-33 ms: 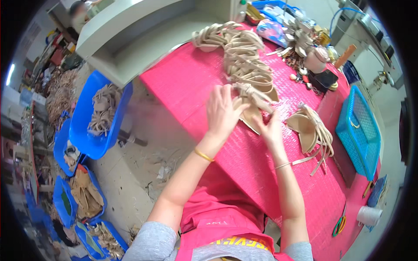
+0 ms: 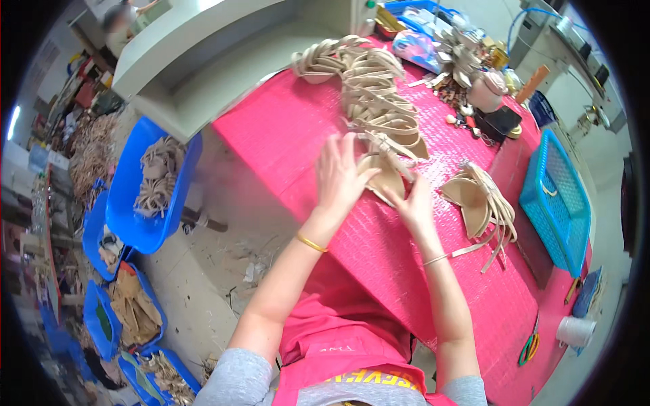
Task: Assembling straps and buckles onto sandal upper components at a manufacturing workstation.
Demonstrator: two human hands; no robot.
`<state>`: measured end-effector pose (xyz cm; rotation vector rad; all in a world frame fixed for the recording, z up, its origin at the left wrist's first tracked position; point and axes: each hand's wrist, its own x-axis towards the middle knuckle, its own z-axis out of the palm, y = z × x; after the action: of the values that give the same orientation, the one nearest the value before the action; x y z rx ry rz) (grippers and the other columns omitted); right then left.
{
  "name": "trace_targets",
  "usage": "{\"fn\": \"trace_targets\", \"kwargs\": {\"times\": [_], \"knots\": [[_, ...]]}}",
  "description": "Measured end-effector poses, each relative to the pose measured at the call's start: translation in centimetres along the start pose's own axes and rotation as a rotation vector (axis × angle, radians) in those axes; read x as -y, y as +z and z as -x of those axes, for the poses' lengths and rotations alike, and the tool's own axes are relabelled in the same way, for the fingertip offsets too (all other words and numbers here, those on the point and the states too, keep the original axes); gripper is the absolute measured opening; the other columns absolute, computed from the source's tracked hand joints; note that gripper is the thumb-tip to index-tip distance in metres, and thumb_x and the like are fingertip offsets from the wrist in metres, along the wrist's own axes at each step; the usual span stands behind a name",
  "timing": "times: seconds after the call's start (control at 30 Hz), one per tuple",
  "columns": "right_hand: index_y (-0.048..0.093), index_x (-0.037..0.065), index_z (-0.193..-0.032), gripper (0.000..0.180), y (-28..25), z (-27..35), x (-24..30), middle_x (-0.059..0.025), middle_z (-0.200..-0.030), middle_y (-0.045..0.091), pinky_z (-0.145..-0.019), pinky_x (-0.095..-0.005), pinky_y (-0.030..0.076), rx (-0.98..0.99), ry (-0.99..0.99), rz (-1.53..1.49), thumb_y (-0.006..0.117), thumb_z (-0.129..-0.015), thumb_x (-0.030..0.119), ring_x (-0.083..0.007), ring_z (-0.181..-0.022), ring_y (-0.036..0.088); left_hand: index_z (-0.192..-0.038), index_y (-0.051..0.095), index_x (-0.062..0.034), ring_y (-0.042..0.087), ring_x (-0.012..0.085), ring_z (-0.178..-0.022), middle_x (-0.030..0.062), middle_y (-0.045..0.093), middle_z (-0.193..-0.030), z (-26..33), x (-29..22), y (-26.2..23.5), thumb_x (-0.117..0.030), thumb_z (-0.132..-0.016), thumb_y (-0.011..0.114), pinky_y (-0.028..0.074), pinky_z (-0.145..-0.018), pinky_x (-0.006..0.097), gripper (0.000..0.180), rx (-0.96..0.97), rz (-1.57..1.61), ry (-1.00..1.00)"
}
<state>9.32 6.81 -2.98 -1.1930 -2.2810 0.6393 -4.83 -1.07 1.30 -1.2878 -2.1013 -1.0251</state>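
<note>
A beige shoe upper (image 2: 382, 174) with a curved panel and bundled straps lies at the near end of a row of similar pieces on the pink-covered table. At its left edge is my left hand (image 2: 336, 174), thumb on the panel and fingers bent over the side. My right hand (image 2: 416, 206) grips its right side with thumb and fingers. Parts of both hands' fingertips are hidden by the piece. Another beige upper (image 2: 474, 203) with long loose straps rests to the right of my right hand. The row of overlapping uppers (image 2: 379, 95) runs to the far edge.
A turquoise basket (image 2: 558, 210) stands at the right, with scissors (image 2: 528, 348) and a white thread spool (image 2: 575, 331) nearer me. Small parts and a black box (image 2: 502, 122) crowd the back right. Blue tubs (image 2: 125, 216) line the floor at left, beside a grey cabinet (image 2: 223, 61).
The view has shifted slightly, and both hands stay on the same upper. My right thumb and fingers sit a little differently on its right side.
</note>
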Motion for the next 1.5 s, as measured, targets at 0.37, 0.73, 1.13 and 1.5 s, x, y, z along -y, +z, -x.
{"fn": "trace_targets", "kwargs": {"times": [0.37, 0.73, 1.13, 1.5], "knots": [[0.046, 0.001, -0.106, 0.042, -1.2, -8.2, -3.2, -0.0173, -0.094, 0.052, -0.082, -0.0355, 0.038, -0.187, -0.243, -0.114, 0.057, -0.066, -0.004, -0.0314, -0.092, 0.049, -0.116, 0.036, 0.0044, 0.043, 0.0344, -0.106, 0.0219, 0.044, -0.112, 1.2, -3.8, 7.0, -0.029, -0.071, 0.062, 0.034, -0.088, 0.047, 0.062, 0.286, 0.007, -0.262], [0.052, 0.007, -0.091, 0.030, -12.6, -0.6, -6.2, -0.0092, -0.086, 0.051, -0.076, -0.0368, 0.035, -0.284, 0.002, 0.537, 0.062, -0.063, 0.005, -0.0260, -0.085, 0.048, -0.118, 0.034, 0.0053, 0.042, 0.0330, -0.105, 0.0216, 0.046, -0.109, -1.9, 0.2, 5.7, -0.027, -0.064, 0.071, 0.035, -0.087, 0.041, 0.073, 0.622, 0.297, -0.544], [0.053, 0.005, -0.108, 0.035, -13.7, 8.4, 1.7, -0.0133, -0.080, 0.060, -0.062, -0.0319, 0.046, 0.334, 0.141, -0.398, 0.059, -0.074, 0.007, -0.0194, -0.065, 0.058, -0.094, 0.058, 0.0024, 0.058, 0.0101, -0.072, 0.0070, 0.062, -0.085, 2.5, -4.8, -2.6, -0.006, -0.078, 0.057, 0.047, -0.064, 0.021, 0.018, 1.050, 1.397, -0.620], [0.054, -0.002, -0.106, 0.030, -15.5, 15.4, 0.9, -0.0165, -0.091, 0.062, -0.072, -0.0309, 0.048, 0.488, 0.182, -1.129, 0.051, -0.077, 0.003, -0.0233, -0.079, 0.062, -0.095, 0.060, 0.0017, 0.053, 0.0062, -0.060, 0.0019, 0.059, -0.070, 1.0, -0.3, -1.5, -0.007, -0.079, 0.055, 0.042, -0.054, 0.019, 0.019, 1.003, 1.085, -0.667]]}}
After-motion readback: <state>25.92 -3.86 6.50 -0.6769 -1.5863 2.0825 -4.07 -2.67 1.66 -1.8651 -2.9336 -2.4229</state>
